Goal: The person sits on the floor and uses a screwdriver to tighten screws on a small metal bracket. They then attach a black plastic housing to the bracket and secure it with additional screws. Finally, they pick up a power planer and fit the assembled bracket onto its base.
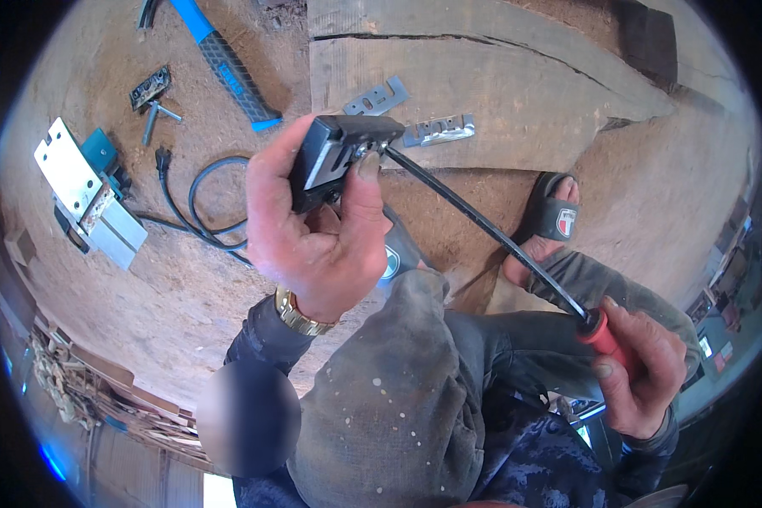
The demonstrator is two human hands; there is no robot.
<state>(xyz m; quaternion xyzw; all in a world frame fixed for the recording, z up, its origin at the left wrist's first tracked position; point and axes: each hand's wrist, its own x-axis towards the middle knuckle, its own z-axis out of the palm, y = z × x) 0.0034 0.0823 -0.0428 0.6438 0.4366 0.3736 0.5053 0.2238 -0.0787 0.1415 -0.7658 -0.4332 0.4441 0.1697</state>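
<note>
My left hand (317,229) grips a small black box-shaped device (330,157) with a white face, thumb pressed on its top edge. My right hand (639,368) is closed around the red handle of a long screwdriver (491,233). Its dark shaft runs up and left, and its tip meets the top of the black device beside my left thumb. A gold wristwatch (300,315) sits on my left wrist. My knees in dusty grey trousers (398,389) fill the lower middle.
A blue-handled hammer (229,68) lies on the sawdust ground at top left. A blue and silver power tool (85,195) with a black cable (199,199) sits at left. Metal brackets (436,129) rest on wooden planks (499,85). My sandalled foot (550,224) is at right.
</note>
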